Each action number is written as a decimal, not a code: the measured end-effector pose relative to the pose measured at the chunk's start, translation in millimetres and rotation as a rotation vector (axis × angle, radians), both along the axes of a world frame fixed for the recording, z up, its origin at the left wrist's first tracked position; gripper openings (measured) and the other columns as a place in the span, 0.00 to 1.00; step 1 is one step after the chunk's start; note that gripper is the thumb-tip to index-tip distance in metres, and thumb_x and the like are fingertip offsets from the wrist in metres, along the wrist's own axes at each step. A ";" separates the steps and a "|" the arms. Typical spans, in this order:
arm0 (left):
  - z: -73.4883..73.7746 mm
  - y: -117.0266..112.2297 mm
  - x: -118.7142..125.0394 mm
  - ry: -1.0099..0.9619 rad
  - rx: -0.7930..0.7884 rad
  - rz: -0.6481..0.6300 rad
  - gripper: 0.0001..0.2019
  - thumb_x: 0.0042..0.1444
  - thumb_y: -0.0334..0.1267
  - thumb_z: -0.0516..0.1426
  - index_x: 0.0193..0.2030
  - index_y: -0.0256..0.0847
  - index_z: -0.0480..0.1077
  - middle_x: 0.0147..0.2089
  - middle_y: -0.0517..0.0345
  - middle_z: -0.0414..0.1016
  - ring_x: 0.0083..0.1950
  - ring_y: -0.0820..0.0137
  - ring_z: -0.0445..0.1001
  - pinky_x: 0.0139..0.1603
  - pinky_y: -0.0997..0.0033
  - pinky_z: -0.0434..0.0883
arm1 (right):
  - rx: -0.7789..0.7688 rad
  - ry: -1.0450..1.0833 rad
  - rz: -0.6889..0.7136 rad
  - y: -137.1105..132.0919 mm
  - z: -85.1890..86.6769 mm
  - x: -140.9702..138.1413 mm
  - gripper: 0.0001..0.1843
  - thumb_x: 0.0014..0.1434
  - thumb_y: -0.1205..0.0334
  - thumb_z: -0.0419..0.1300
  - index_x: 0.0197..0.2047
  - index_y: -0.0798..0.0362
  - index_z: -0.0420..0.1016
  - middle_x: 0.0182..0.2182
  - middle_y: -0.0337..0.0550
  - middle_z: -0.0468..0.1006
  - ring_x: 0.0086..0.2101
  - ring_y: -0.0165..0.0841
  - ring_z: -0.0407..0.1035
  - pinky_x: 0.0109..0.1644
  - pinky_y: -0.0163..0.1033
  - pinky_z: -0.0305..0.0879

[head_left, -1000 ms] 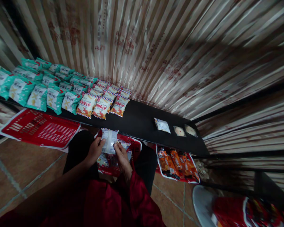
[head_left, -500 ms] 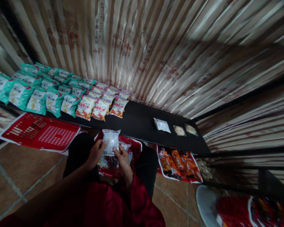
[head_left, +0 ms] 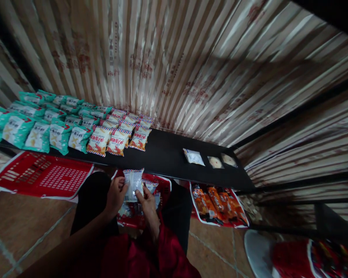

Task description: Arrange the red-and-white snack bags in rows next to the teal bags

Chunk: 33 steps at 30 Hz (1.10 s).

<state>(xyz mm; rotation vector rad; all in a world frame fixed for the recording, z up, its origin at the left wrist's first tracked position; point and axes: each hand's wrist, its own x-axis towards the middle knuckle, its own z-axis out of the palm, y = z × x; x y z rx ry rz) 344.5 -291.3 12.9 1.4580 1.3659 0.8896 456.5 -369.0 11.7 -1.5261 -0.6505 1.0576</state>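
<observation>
Between both hands is a snack bag, its pale printed side facing me and a striped edge along its top. My left hand grips its left side, and my right hand pinches its lower right side. Beneath them, a red shopping bag sits between my knees with several similar packets inside. On the black shelf ahead, several white-and-orange snack bags with striped edges stand in rows. To their left are rows of teal snack bags.
At the shelf's right lie a white packet and two small clear packets with pale round contents. Below stands a red bag of orange packets. A flat red bag hangs at left; a grey stool is lower right.
The view has shifted slightly. My left fingers have moved up along the bag's left edge, and the bag is now a little tilted and bent in my hands.
</observation>
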 end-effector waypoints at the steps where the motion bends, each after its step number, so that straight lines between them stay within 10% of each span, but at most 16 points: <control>1: -0.2 -0.4 0.2 0.020 0.013 -0.001 0.15 0.46 0.48 0.54 0.38 0.41 0.67 0.38 0.52 0.71 0.36 0.63 0.72 0.42 0.60 0.71 | -0.002 0.001 -0.010 -0.2 2.3 -0.5 0.21 0.50 0.48 0.61 0.44 0.51 0.75 0.37 0.42 0.80 0.37 0.39 0.74 0.44 0.43 0.70; 15: 1.7 -8.0 -5.5 -0.172 -0.390 -0.051 0.21 0.41 0.54 0.55 0.37 0.41 0.66 0.41 0.50 0.75 0.42 0.59 0.76 0.33 0.65 0.73 | -0.099 -0.364 -0.013 -3.3 6.0 -11.9 0.22 0.49 0.54 0.62 0.49 0.46 0.74 0.45 0.42 0.77 0.48 0.41 0.69 0.54 0.43 0.64; 33: -0.1 -13.0 -17.3 -0.432 -0.640 -0.069 0.34 0.34 0.57 0.65 0.45 0.35 0.69 0.42 0.46 0.78 0.46 0.56 0.76 0.48 0.62 0.70 | 0.005 -0.780 0.287 -16.9 22.0 -47.6 0.26 0.49 0.67 0.60 0.53 0.49 0.69 0.45 0.47 0.71 0.46 0.40 0.67 0.51 0.45 0.66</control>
